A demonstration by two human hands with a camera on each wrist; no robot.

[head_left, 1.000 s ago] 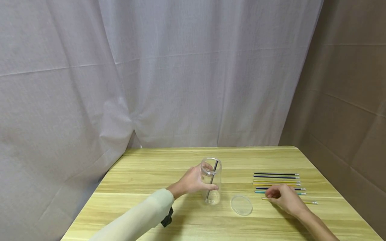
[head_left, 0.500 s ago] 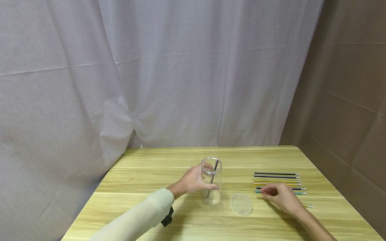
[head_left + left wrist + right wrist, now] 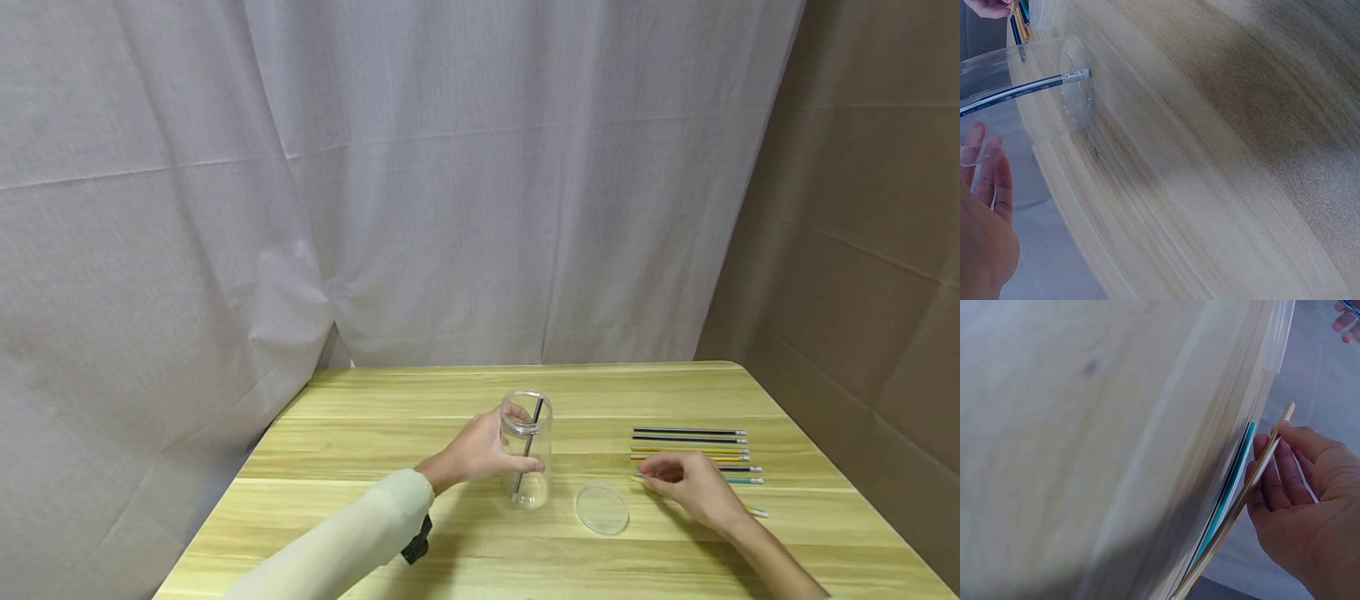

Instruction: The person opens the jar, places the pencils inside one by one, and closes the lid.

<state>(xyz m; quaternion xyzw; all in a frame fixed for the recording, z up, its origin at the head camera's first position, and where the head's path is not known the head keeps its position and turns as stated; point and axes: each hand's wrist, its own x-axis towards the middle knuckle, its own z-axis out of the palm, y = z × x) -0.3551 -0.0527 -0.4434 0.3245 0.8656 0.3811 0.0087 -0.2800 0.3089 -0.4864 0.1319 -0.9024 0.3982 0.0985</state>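
Observation:
My left hand (image 3: 480, 448) grips a clear jar (image 3: 537, 493) that stands upright and uncapped on the table. Inside leans a dark pencil (image 3: 1022, 91), its eraser end down at the jar's bottom. Over at the right, my right hand (image 3: 697, 493) pinches a yellow pencil (image 3: 1254, 480) near one end between thumb and fingers. That end is lifted off the table, while its eraser end points toward the right; the hand hides its middle in the head view. Just behind it lies a teal pencil (image 3: 1230, 487), partly covered by the hand.
Between the hands a clear round lid (image 3: 602, 508) lies flat. Several more pencils (image 3: 686, 432), dark and yellow, lie side by side behind my right hand. Grey curtains hang behind the wooden table (image 3: 375, 533) and along its sides.
My right hand has moved slightly left and away from me, drawing the yellow pencil along and raising its near-finger end. The left hand and jar have stayed still.

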